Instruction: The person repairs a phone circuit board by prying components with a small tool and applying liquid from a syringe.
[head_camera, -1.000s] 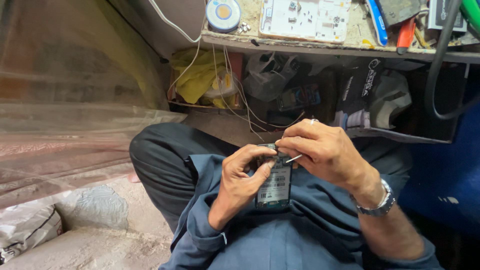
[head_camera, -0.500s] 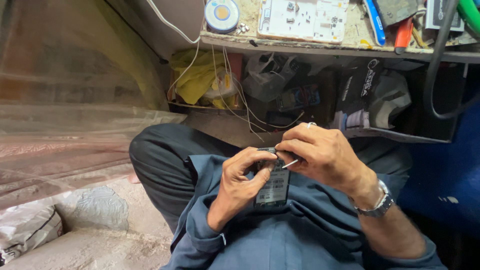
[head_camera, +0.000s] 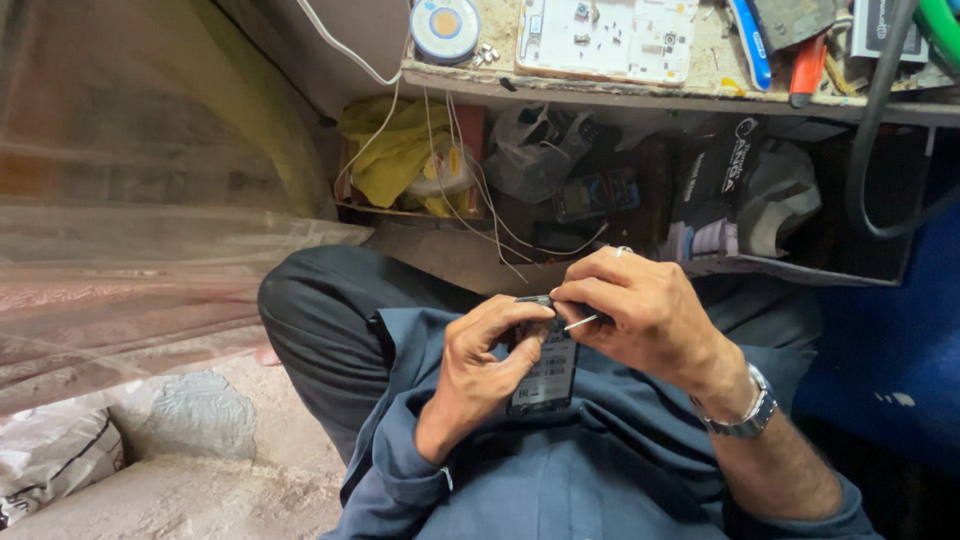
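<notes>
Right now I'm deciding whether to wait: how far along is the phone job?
Done: the phone has its back off, label showing. In hand: the left hand grips it while the right hand works a thin metal tool at its top edge. Left: a white cover lies on the shelf, unfitted.

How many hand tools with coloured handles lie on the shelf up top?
2: a blue-handled tool and an orange-handled tool side by side at the shelf right end; clutter may hide more.
</notes>
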